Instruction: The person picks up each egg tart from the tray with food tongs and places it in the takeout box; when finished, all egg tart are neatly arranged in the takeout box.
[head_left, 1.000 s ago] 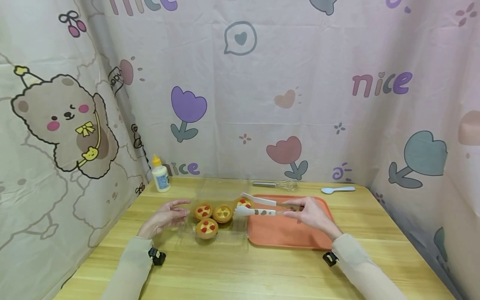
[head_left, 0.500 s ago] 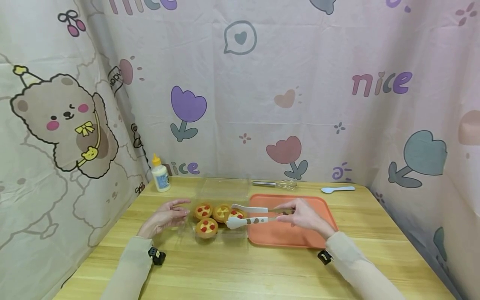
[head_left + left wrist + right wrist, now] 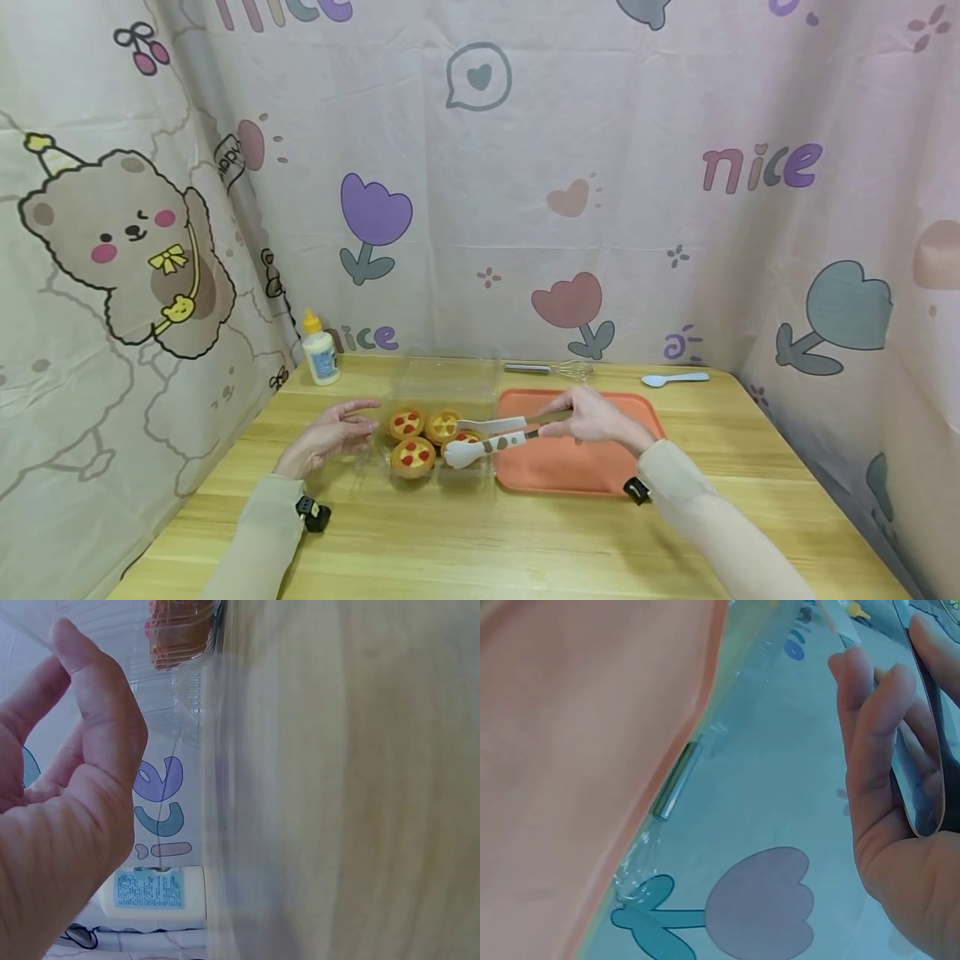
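Note:
My right hand [image 3: 590, 414] grips a pair of tongs [image 3: 504, 443] with white heads and patterned handles. In the right wrist view, its fingers curl round the tongs' bent end [image 3: 928, 817]. The tong heads lie either side of a small round tart [image 3: 471, 436] with red toppings, low in the clear plastic box [image 3: 450, 375]. Three more tarts sit beside it: a red-dotted one [image 3: 407, 423], a yellow-topped one [image 3: 441, 423] and another red-dotted one [image 3: 412, 457]. My left hand [image 3: 335, 433] is at the box's left edge, fingers loosely extended and fingertips right at the plastic.
An orange tray [image 3: 577, 479] lies right of the box, under my right hand. Behind stand a glue bottle [image 3: 322, 358], a whisk [image 3: 551, 368] and a pale spoon [image 3: 675, 379]. Printed curtains [image 3: 480, 208] enclose the wooden table [image 3: 450, 550] at the back and sides.
My right hand has moved left with the tongs, bringing the tart from the box's right side inward and toward me, beside the other tarts. My left hand has stayed in place.

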The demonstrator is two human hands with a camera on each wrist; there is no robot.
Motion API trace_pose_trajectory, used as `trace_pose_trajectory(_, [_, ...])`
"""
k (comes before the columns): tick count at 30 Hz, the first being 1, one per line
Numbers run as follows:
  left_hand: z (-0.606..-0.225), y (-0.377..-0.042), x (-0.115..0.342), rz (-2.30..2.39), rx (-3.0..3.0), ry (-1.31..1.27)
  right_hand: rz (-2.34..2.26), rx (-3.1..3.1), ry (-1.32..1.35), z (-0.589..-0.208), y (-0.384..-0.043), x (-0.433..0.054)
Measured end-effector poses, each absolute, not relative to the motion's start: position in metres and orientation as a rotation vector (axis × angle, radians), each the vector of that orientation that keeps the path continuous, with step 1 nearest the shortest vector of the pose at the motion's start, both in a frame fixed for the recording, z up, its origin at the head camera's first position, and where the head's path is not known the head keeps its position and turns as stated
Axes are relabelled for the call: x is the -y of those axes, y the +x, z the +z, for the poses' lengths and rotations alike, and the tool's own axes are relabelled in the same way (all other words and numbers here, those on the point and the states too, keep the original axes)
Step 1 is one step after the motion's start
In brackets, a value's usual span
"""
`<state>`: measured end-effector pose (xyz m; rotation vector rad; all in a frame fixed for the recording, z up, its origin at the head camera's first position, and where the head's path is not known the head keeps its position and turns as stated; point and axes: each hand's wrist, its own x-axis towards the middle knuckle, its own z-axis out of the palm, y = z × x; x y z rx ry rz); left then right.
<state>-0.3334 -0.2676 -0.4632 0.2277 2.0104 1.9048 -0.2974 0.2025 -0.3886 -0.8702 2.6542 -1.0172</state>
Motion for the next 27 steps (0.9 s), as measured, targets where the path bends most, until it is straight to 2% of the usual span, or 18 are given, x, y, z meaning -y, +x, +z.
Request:
trace_pose_trajectory(12, [-0.464, -0.336, 0.266, 1.912, -2.012, 0.198, -0.902, -2.681, -0.854, -0.371, -0.305, -0.191])
trace_pose_trajectory(27, [-0.464, -0.335, 0.266, 1.920, -1.985, 0.226, -0.978, -2.662, -0.745, -0.375, -0.307, -0.198])
